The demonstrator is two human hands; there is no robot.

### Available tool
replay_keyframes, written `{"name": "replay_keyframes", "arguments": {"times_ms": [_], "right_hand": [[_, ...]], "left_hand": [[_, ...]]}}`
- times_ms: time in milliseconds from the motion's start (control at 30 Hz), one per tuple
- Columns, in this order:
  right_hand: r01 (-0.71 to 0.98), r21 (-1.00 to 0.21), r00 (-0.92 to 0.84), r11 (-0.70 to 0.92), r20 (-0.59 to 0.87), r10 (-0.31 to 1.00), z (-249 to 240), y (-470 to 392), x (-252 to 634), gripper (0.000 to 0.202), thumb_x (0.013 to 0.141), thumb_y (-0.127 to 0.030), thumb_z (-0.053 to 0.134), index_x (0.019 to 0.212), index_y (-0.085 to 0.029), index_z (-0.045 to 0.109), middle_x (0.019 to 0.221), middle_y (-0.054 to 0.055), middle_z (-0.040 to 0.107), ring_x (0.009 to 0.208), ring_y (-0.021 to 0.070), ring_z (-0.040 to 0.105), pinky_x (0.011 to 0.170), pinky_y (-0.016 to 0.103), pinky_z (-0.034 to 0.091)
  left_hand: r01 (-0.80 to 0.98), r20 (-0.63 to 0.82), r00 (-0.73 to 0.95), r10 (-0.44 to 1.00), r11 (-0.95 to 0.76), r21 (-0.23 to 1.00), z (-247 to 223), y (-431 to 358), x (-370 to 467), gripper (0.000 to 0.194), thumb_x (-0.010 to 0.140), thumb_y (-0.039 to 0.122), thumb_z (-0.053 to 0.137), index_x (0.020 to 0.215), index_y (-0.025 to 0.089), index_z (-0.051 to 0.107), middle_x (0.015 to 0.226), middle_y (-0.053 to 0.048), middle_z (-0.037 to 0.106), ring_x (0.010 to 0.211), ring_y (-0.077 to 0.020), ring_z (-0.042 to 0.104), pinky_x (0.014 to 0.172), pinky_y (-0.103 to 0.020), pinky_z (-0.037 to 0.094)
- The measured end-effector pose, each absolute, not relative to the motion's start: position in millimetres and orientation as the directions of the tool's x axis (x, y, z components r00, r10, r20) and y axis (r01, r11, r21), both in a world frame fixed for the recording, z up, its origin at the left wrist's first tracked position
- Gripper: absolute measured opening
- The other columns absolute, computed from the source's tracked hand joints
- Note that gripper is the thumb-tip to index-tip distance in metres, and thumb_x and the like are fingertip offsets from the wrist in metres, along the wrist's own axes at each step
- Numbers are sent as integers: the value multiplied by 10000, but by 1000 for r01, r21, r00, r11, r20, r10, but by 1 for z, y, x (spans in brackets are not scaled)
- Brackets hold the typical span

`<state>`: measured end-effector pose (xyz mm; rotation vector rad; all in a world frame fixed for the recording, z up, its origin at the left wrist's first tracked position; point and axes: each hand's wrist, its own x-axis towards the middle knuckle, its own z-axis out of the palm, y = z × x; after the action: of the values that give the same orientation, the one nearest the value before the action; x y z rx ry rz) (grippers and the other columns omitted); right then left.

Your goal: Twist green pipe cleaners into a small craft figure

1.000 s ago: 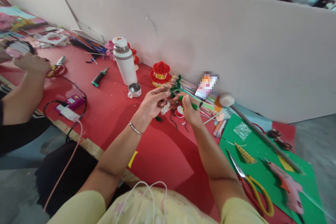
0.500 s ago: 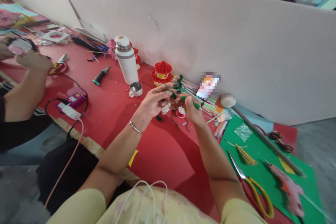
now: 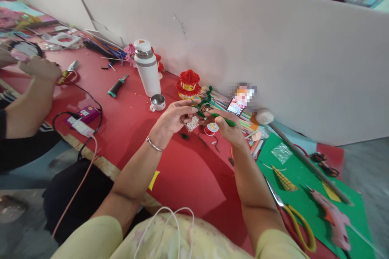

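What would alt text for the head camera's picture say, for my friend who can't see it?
A person's bare left hand and right hand hold slender green craft pieces above a red tabletop. Beyond them stand a tall white bottle and a fluffy red-and-yellow ornament; a pink glue gun lies on a flat green sheet at right.

Pale yellow top [image 3: 194, 243], matching short sleeves [image 3: 94, 236], faint pink marks [image 3: 142, 238], possibly stars, across the front! White cords [image 3: 178, 232] arch over it, and there it gleams, a slim silver bangle [image 3: 154, 145] round the left wrist [image 3: 159, 137]!
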<state>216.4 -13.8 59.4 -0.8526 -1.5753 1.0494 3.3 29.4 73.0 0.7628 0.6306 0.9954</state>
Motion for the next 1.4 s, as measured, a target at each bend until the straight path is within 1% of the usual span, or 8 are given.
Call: {"name": "replay_keyframes", "arguments": {"times_ms": [233, 367, 500, 700, 933, 1100, 1167, 1400], "right_hand": [[169, -853, -299, 494, 433, 850, 68, -16, 224, 345, 977, -522, 726, 1275, -368, 808, 1206, 35, 857, 1025, 283, 849, 912, 439, 689], [289, -750, -343, 595, 499, 796, 77, -19, 229, 305, 970, -508, 740, 1210, -348, 840, 1138, 29, 873, 1070, 268, 833, 1009, 432, 653], [297, -744, -398, 599, 474, 786, 86, -22, 232, 326, 1004, -483, 700, 1238, -299, 833, 1120, 52, 876, 1028, 232, 834, 923, 349, 664], [292, -737, -420, 610, 475, 774, 89, -25, 236, 271, 994, -431, 729, 1217, -326, 840, 1140, 46, 872, 1088, 241, 831, 997, 372, 667], [97, -826, -199, 555, 530, 824, 87, -31, 248, 270, 963, -477, 764, 1138, -290, 850, 1044, 66, 872, 847, 234, 849, 756, 394, 719], [81, -876, -116, 475, 465, 878, 85, -31, 225, 416, 988, -604, 672, 1177, -275, 842, 884, 61, 858, 571, 152, 735, 473, 279, 574], [54, -909, -133, 414, 404, 905, 83, -31, 214, 486, 988, -657, 635, 1210, -272, 831, 765, 40, 825, 540, 150, 710, 471, 278, 565], [113, -914, -86, 389, 381, 920, 79, -31, 201, 443, 967, -647, 674, 1130, -276, 854, 881, 52, 847, 628, 159, 734, 560, 303, 604]], "left_hand": [[-470, -139, 503, 853, 405, 785, 72, 33, -2, 328, 583, 107, 869, 911, 113, 862, 559, 14, 570, 513, -60, 491, 433, -174, 297], [-424, -143, 567, 811, 437, 793, 72, 33, -5, 367, 608, 98, 818, 972, 102, 862, 592, -15, 622, 527, -80, 527, 448, -188, 319], [-372, -162, 606, 779, 457, 808, 71, 33, -4, 393, 627, 112, 818, 1017, 92, 859, 598, -23, 644, 508, -78, 531, 459, -196, 340], [-332, -180, 613, 769, 458, 825, 71, 36, -9, 376, 582, 123, 819, 954, 78, 857, 585, -15, 643, 487, -76, 537, 449, -198, 370], [-373, -143, 496, 856, 359, 856, 76, 39, -20, 367, 593, 183, 929, 949, 124, 865, 636, -22, 704, 525, -88, 599, 482, -208, 449], [-389, 38, 323, 945, 96, 916, 73, 33, -6, 344, 621, 227, 981, 941, 161, 873, 724, -31, 761, 582, -90, 644, 536, -212, 493], [-407, 104, 257, 961, 10, 913, 71, 32, -2, 317, 620, 242, 990, 906, 176, 871, 757, -32, 777, 598, -92, 651, 554, -220, 510], [-431, 102, 264, 959, 23, 902, 69, 34, -2, 309, 625, 279, 1004, 889, 184, 873, 764, -35, 785, 573, -87, 650, 537, -213, 529]]}}
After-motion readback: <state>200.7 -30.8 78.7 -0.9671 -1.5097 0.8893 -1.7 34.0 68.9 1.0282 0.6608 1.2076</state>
